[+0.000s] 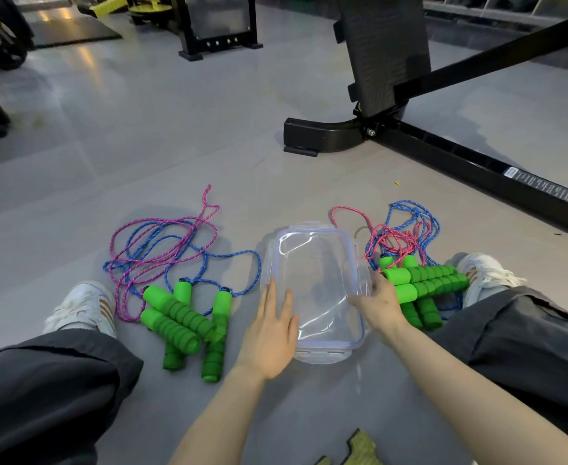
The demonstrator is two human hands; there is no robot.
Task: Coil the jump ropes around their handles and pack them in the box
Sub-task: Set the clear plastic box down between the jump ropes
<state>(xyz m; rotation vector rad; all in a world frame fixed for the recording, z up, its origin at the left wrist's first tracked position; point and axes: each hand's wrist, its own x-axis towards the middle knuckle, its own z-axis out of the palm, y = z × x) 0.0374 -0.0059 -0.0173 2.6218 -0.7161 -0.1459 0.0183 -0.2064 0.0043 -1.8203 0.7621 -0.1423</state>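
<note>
Box (316, 236) between rope piles (161, 250) (floor).

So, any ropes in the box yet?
No, the clear box is empty; the left rope pile and right rope pile lie on the floor.

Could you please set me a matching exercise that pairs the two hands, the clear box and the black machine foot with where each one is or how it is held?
Things:
1. left hand
2. right hand
3. clear box
4. black machine foot

Places or states:
A. on the floor farther away, untouched
B. fingers straight, lying flat on the box's left rim
C. on the floor between two piles of green-handled ropes
D. thumb and fingers gripping the box's right rim

Pairs: 1-B; 2-D; 3-C; 4-A
</note>
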